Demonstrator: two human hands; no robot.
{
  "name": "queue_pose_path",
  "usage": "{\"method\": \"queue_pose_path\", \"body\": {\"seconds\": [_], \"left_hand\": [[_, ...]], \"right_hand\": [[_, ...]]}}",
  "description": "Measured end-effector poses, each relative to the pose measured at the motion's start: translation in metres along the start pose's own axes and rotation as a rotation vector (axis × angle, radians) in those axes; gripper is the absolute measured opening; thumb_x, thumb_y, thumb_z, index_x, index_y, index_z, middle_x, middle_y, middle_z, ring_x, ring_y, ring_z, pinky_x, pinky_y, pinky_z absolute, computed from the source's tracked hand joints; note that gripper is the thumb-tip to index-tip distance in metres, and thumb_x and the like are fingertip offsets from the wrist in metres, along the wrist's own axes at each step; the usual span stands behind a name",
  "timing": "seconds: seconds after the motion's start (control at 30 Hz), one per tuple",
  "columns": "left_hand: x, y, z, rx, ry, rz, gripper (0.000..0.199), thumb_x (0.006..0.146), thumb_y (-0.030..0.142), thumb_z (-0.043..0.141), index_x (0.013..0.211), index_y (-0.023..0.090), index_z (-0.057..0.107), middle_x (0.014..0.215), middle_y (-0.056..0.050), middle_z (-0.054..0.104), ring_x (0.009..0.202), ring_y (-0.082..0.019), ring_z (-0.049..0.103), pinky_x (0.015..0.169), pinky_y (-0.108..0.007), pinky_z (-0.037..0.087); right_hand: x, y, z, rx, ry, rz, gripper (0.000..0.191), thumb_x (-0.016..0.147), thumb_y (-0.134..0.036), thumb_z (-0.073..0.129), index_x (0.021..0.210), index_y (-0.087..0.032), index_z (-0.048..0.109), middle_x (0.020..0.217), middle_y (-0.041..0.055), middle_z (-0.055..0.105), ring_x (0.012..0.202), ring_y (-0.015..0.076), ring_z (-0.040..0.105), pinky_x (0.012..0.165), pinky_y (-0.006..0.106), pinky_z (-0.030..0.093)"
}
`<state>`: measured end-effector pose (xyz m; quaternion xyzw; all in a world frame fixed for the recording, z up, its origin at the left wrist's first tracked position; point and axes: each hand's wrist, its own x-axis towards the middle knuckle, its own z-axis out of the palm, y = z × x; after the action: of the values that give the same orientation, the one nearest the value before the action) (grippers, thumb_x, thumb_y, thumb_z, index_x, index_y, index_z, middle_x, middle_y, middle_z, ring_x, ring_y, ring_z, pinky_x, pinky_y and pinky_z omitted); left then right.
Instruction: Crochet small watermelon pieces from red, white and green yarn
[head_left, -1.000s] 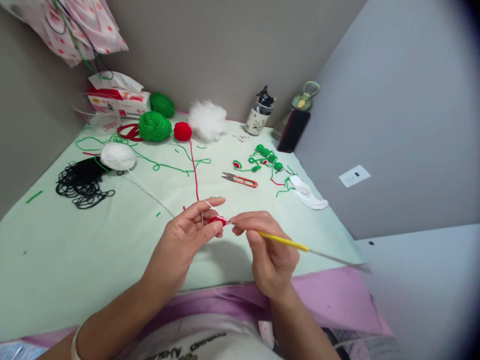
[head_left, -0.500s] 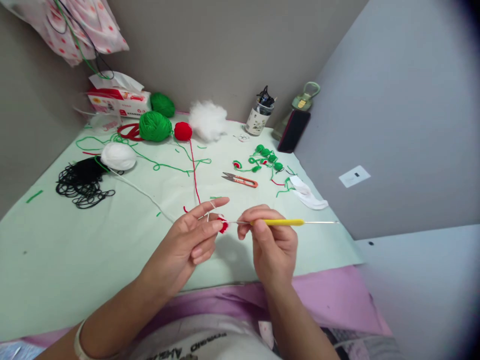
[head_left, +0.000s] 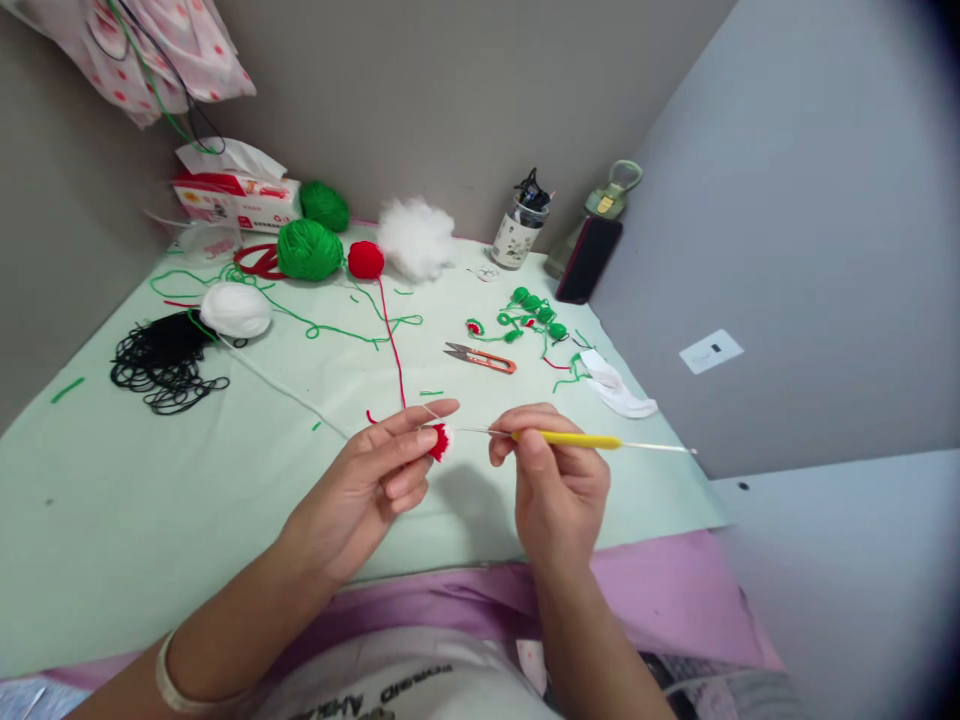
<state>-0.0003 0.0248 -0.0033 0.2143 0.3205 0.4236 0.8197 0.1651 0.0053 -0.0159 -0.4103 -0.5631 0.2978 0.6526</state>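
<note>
Between thumb and fingers, my left hand [head_left: 375, 470] pinches a small red and white crochet piece [head_left: 441, 442]. White yarn crosses the raised index finger and trails back to a white yarn ball [head_left: 236, 310]. My right hand [head_left: 559, 475] grips a crochet hook by its yellow handle [head_left: 577, 439], with thin metal ends showing on both sides. The hook's left end points at the white edge of the piece; whether it catches a loop there is too small to tell. A red strand runs from behind my left hand to a red yarn ball [head_left: 366, 260].
Orange thread snips [head_left: 481, 358] lie beyond my hands, near small green crocheted pieces [head_left: 532, 310]. Black yarn [head_left: 165, 365], a green yarn ball [head_left: 310, 250], white stuffing [head_left: 416, 238] and a tissue pack [head_left: 236, 200] sit further back. A phone [head_left: 590, 260] leans against a bottle [head_left: 611, 190].
My right hand and the hook have moved a little to the right, away from the left hand. The crochet piece has turned, showing more of its red side and white edge.
</note>
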Motion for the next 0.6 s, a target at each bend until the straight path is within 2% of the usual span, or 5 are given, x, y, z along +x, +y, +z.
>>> {"method": "queue_pose_path", "body": {"seconds": [0.07,0.17,0.4,0.5,0.6], "left_hand": [[-0.0011,0.0004,0.0019,0.05,-0.004,0.047,0.033,0.082,0.022,0.085,0.115,0.021,0.082,0.057,0.008,0.049,0.044,-0.001,0.037,0.043,-0.012,0.037],[-0.0021,-0.0012,0.0049,0.126,0.003,0.095,0.035,0.081,0.024,0.087,0.115,0.024,0.081,0.063,0.006,0.058,0.047,-0.004,0.049,0.047,-0.015,0.045],[-0.0037,-0.0003,0.0039,0.136,0.016,0.079,0.031,0.082,0.025,0.085,0.113,0.023,0.082,0.063,0.006,0.058,0.05,-0.005,0.05,0.048,-0.016,0.049],[-0.0043,0.0004,0.0038,0.155,0.025,0.091,0.031,0.082,0.024,0.084,0.113,0.024,0.082,0.067,0.005,0.059,0.051,-0.005,0.051,0.05,-0.017,0.05],[-0.004,-0.001,0.0047,0.225,0.065,0.171,0.03,0.082,0.023,0.084,0.112,0.023,0.082,0.074,0.005,0.06,0.054,-0.005,0.054,0.052,-0.018,0.052]], "right_hand": [[0.0025,-0.0005,0.0021,0.118,-0.035,0.086,0.018,0.101,-0.024,0.062,0.098,-0.028,0.079,0.087,0.0018,0.07,0.068,0.0147,0.062,0.063,0.032,0.052],[0.002,0.0003,0.0053,0.075,-0.07,0.085,0.013,0.098,-0.026,0.068,0.098,-0.028,0.081,0.093,0.0034,0.075,0.08,0.0176,0.067,0.071,0.033,0.055],[0.0042,0.0021,0.0008,0.357,-0.091,0.309,0.019,0.103,-0.032,0.062,0.094,-0.025,0.076,0.088,0.0018,0.076,0.069,0.0123,0.068,0.065,0.027,0.056],[0.0025,-0.0021,-0.0014,0.297,-0.109,0.249,0.02,0.105,-0.03,0.056,0.097,-0.024,0.074,0.091,0.0028,0.077,0.071,0.0132,0.069,0.066,0.028,0.058],[-0.0033,-0.0052,-0.0025,0.017,-0.13,0.046,0.022,0.106,-0.02,0.05,0.107,-0.026,0.072,0.099,0.0036,0.076,0.079,0.0154,0.071,0.072,0.032,0.06]]}}
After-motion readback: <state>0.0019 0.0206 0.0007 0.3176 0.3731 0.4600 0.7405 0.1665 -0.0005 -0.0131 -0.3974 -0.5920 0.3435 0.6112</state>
